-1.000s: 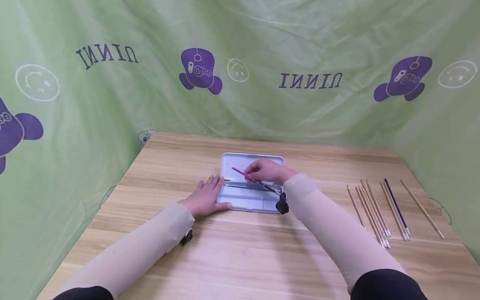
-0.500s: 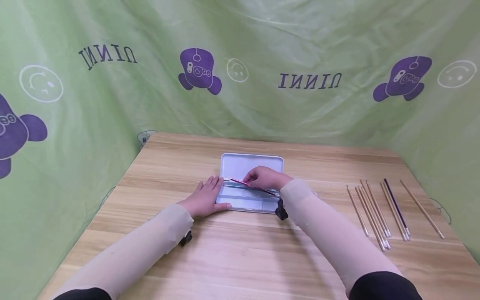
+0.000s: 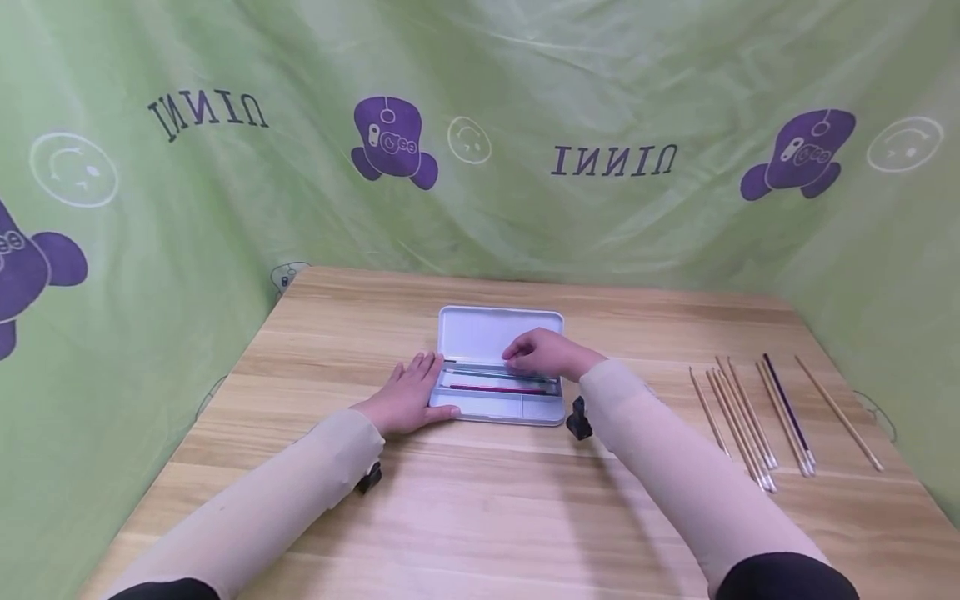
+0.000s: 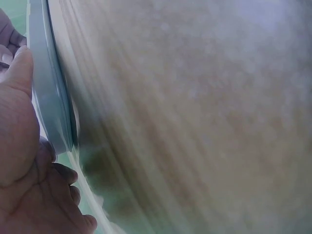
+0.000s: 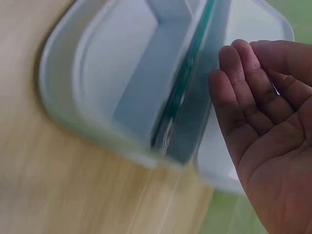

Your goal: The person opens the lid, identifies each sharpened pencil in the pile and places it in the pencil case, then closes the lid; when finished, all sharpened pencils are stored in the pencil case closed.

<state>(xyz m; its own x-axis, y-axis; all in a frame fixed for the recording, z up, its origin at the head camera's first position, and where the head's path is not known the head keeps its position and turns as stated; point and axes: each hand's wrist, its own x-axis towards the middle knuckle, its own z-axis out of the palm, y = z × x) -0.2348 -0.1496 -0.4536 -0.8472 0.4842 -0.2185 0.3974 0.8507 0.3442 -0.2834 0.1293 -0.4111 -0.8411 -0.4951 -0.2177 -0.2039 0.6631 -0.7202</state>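
An open pale pencil case [image 3: 480, 407] lies on the wooden table, its lid [image 3: 472, 329] folded back. Inside it a red pencil [image 3: 491, 389] and a green pencil [image 3: 480, 375] lie lengthwise; the green pencil [image 5: 187, 73] also shows in the right wrist view. My left hand [image 3: 405, 398] rests at the case's left end, fingers straight, thumb along the front corner. Over the hinge side, my right hand [image 3: 551, 354] hovers with nothing in it. Its fingers [image 5: 251, 92] are gently bent and close together in the right wrist view.
Several plain wooden pencils [image 3: 738, 425] and a dark purple pencil [image 3: 787, 408] lie on the right of the table [image 3: 480, 517]. One wooden pencil [image 3: 838, 412] lies apart, farthest right. A green printed curtain [image 3: 510, 225] hangs behind.
My right hand has lowered the red pencil into the case, let it go and drawn back a little to the right. My left hand has stayed at the case's left end.
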